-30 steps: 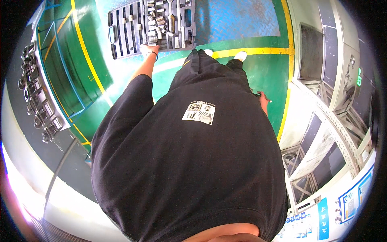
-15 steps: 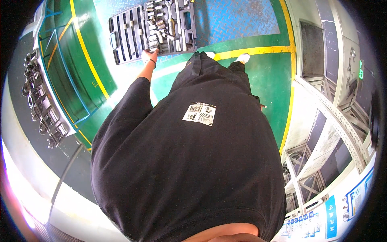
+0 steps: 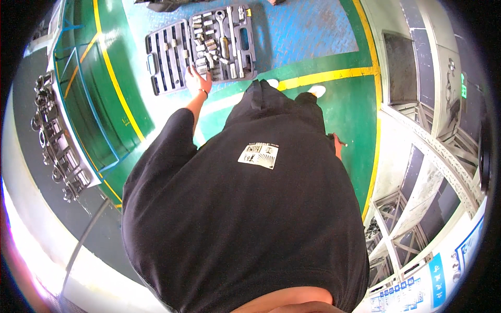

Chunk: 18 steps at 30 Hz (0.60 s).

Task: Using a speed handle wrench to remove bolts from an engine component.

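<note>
An open socket-set case [image 3: 244, 73] lies ahead of me, its dark grey halves folded flat. Loose sockets [image 3: 201, 39] crowd its right half, beside a ratchet wrench [image 3: 221, 26] and a long extension bar [image 3: 233, 36]. My left hand [image 3: 198, 81] is at the case's near edge, by the lowest sockets, with its fingers apart and nothing visible in them. Down at my right side, partly hidden by my black shirt, my right hand [image 3: 337, 146] is closed round a thin dark stick-like thing [image 3: 342, 143] with a pale tip.
The case lies partly on a blue tread-plate area [image 3: 308, 31] bordering green floor with yellow lines. To the left, a rack of metal parts [image 3: 55, 141] stands beyond a blue frame [image 3: 91, 101]. White metal shelving [image 3: 402, 208] lines the right. A dark object [image 3: 162, 4] shows at the top edge.
My left hand has drawn slightly back toward me and its fingers have spread from a pinch. More of my right hand shows. The view has shifted, bringing a dark object in at the top.
</note>
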Available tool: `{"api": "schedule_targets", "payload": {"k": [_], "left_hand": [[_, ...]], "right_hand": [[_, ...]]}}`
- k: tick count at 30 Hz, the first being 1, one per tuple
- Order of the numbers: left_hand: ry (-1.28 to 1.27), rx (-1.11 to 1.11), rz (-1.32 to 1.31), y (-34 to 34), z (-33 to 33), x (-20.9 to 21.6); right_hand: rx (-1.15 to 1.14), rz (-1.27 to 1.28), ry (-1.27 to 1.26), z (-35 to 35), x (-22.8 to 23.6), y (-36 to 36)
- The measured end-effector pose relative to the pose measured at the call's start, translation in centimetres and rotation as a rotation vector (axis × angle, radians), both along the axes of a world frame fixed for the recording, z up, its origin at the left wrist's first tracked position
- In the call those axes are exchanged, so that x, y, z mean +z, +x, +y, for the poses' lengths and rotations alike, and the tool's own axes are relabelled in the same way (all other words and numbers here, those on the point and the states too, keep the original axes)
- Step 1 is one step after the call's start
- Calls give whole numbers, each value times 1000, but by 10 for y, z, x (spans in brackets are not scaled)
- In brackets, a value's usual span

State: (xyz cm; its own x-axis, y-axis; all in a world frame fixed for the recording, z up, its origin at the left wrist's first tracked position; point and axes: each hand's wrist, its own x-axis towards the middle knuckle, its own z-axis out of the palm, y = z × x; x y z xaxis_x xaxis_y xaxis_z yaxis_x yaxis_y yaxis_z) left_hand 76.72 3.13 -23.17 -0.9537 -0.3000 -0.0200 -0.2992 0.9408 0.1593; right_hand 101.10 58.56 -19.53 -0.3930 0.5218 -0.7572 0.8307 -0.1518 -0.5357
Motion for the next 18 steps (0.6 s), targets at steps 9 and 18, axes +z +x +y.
{"api": "schedule_targets", "payload": {"k": [9,18], "left_hand": [[161,93,-564,-51,22,-64],[139,222,-370,-38,178,-10]], "right_hand": [[204,-80,289,87,-102,118],[167,301,789,149,-128,177]]}}
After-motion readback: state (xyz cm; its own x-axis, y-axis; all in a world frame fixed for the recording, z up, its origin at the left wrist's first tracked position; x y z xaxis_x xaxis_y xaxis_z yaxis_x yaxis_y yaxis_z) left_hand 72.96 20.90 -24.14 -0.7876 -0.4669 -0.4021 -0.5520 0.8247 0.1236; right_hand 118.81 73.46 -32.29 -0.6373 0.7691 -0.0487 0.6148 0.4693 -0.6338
